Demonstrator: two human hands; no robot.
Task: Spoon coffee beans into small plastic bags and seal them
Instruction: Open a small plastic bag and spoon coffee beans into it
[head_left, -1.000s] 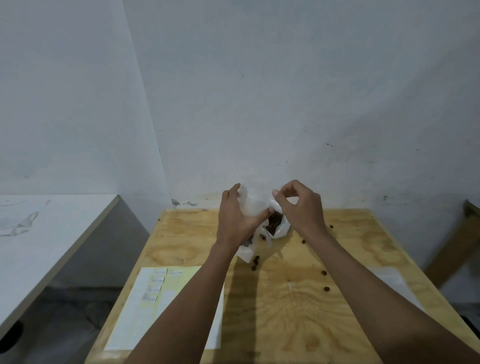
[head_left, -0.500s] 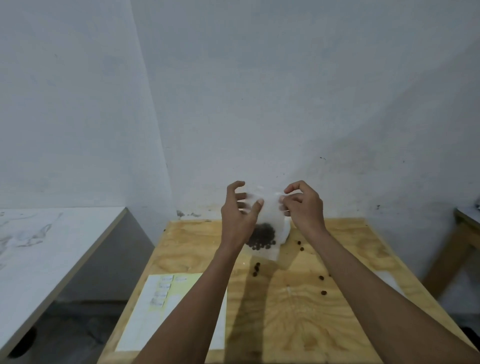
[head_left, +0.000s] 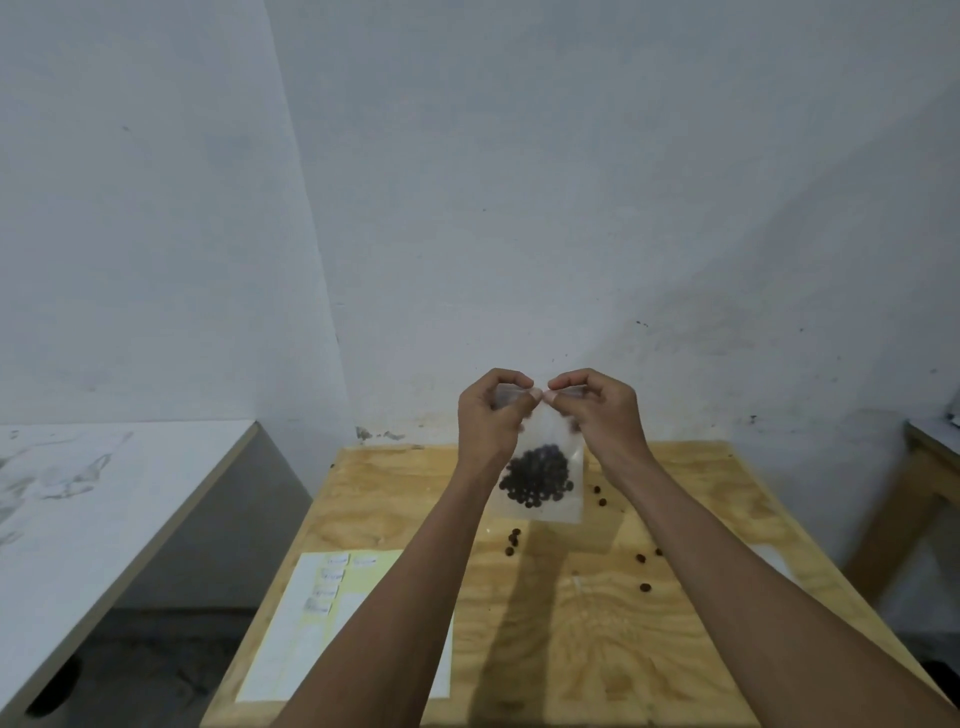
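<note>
sealing the bag now
lifted it off the worktop (head_left: 675, 649); both hands, left (head_left: 491, 415) and right (head_left: 597, 413), pinch the bag (head_left: 540, 512) top; beans (head_left: 537, 475) settled low

A single wide-angle view is given from the person's head, faced forward and tilted down toward the wooden desk (head_left: 675, 649). The white wall (head_left: 571, 182) is taken in across the whole upper half, a corner seen to the left. Both forearms are seen reaching away from the bottom edge, the left hand (head_left: 491, 418) and right hand (head_left: 597, 415) caught near the centre, at arm's length from the lens. Straight lines are bowed at the edges.
</note>
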